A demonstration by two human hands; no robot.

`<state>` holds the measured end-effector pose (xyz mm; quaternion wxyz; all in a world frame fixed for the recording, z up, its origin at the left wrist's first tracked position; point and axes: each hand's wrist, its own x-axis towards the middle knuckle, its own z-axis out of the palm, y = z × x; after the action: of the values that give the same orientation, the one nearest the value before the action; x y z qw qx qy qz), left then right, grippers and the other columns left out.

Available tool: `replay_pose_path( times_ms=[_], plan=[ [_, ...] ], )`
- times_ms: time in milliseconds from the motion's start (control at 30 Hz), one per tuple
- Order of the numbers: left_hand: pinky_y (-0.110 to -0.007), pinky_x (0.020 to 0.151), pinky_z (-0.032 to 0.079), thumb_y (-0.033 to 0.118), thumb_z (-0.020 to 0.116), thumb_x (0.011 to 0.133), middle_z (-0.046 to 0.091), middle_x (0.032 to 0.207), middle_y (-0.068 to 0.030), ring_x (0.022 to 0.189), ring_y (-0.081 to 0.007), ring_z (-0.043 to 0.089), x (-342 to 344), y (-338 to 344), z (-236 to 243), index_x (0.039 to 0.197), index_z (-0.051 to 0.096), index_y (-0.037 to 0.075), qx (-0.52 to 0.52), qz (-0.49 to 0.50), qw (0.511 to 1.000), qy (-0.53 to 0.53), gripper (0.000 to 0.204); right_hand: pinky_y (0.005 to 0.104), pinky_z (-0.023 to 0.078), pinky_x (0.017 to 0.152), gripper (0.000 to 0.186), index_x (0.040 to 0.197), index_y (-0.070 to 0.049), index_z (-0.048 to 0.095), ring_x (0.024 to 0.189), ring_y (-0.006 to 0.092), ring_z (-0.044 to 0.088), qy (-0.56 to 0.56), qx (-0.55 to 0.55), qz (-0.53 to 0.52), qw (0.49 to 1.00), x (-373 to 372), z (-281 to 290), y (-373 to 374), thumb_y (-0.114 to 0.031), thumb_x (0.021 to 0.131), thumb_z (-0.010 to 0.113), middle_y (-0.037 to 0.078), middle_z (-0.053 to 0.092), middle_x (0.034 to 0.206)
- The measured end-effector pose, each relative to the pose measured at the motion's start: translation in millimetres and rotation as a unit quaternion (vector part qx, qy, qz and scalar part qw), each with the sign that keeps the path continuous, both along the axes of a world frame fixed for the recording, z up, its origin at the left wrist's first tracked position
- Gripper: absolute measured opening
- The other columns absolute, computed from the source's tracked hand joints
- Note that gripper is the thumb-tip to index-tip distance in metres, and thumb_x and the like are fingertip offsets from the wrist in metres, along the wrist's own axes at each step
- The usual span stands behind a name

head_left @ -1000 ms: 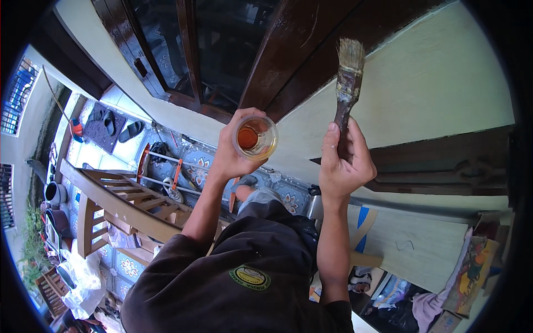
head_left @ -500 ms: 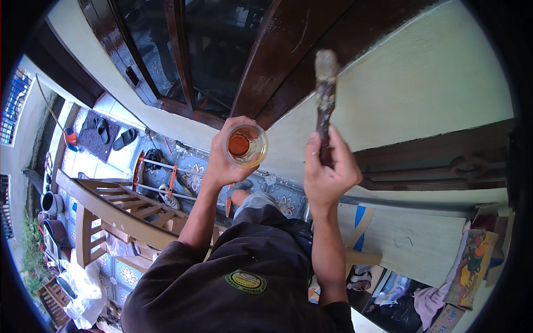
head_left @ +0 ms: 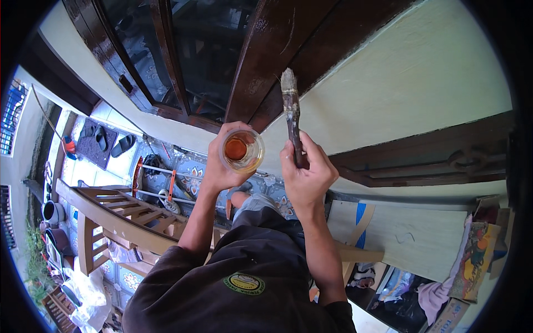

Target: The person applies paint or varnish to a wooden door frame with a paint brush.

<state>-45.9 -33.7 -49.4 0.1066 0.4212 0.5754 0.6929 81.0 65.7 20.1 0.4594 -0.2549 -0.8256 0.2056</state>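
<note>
My left hand (head_left: pixel 222 166) grips a clear plastic cup (head_left: pixel 251 151) with a little amber-brown liquid in its bottom. To its right, my right hand (head_left: pixel 310 175) is closed on the dark handle of a worn paintbrush (head_left: pixel 290 102), its pale, stiff bristles pointing up. Behind both hands is a dark brown wooden door frame (head_left: pixel 272 44) with dark glass panes (head_left: pixel 205 50), beside a cream wall (head_left: pixel 405 72). Whether the bristles touch the wood I cannot tell; they appear in front of it.
A wooden slatted chair (head_left: pixel 105 205) stands at left, near a folding frame (head_left: pixel 172 180) on patterned tiles. Sandals (head_left: pixel 123 145) lie on a mat at upper left. A pale board (head_left: pixel 416 238), cardboard boxes (head_left: pixel 477 261) and cloths are at lower right.
My right hand and the brush have moved left and down, closer to the cup. My left hand with the cup has shifted a little left and down in the view.
</note>
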Motion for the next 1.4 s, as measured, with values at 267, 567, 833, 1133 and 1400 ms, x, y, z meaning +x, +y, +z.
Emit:
replay_pose_path(
  times_ms=[267, 567, 833, 1133, 1400],
  plan=[
    [-0.028, 0.083, 0.048, 0.014, 0.079, 0.059, 0.062, 0.102, -0.0085, 0.089, -0.0165, 0.062, 2, -3, -3, 0.113, 0.057, 0.003, 0.019, -0.018, 1.000, -0.018, 0.059, 0.0231, 0.045, 0.048, 0.027, 0.103, 0.006, 0.067, 0.050, 0.0096, 0.055, 0.126, 0.024, -0.010, 0.992, -17, 52, 22, -0.001, 0.078, 0.075, 0.008, 0.061, 0.068],
    [-0.028, 0.084, 0.048, 0.014, 0.079, 0.057, 0.060, 0.106, -0.0087, 0.091, -0.0168, 0.062, -2, -6, -7, 0.112, 0.057, 0.001, 0.007, -0.001, 1.000, -0.017, 0.060, 0.0250, 0.046, 0.048, 0.028, 0.104, 0.003, 0.068, 0.052, 0.0123, 0.058, -0.025, 0.041, -0.035, 0.998, 25, -55, 6, -0.002, 0.077, 0.075, 0.009, 0.061, 0.068],
    [-0.028, 0.085, 0.048, 0.015, 0.079, 0.057, 0.059, 0.109, -0.0092, 0.093, -0.0164, 0.061, 2, -3, -11, 0.113, 0.056, 0.000, 0.000, -0.021, 1.000, -0.003, 0.062, 0.0266, 0.047, 0.048, 0.026, 0.104, 0.001, 0.068, 0.051, 0.0151, 0.060, 0.035, 0.023, -0.058, 0.997, 13, -27, 12, -0.004, 0.079, 0.074, 0.009, 0.062, 0.070],
    [-0.029, 0.084, 0.047, 0.007, 0.078, 0.061, 0.055, 0.112, -0.0093, 0.093, -0.0170, 0.059, 3, -5, -5, 0.114, 0.054, 0.000, -0.004, 0.000, 0.999, 0.035, 0.059, 0.0301, 0.050, 0.047, 0.025, 0.100, -0.001, 0.067, 0.053, 0.0212, 0.064, 0.010, -0.012, -0.014, 1.000, 30, -27, 10, -0.003, 0.076, 0.072, 0.009, 0.063, 0.069],
    [-0.030, 0.087, 0.047, 0.000, 0.076, 0.068, 0.056, 0.103, -0.0061, 0.094, -0.0178, 0.059, 23, 2, -49, 0.119, 0.043, 0.005, 0.058, 0.024, 0.993, -0.098, 0.061, 0.0391, 0.051, 0.061, 0.017, 0.093, -0.006, 0.070, 0.066, 0.0320, 0.065, -0.262, -0.103, 0.063, 0.957, 58, -57, 21, -0.018, 0.081, 0.068, 0.014, 0.067, 0.077]
  ],
)
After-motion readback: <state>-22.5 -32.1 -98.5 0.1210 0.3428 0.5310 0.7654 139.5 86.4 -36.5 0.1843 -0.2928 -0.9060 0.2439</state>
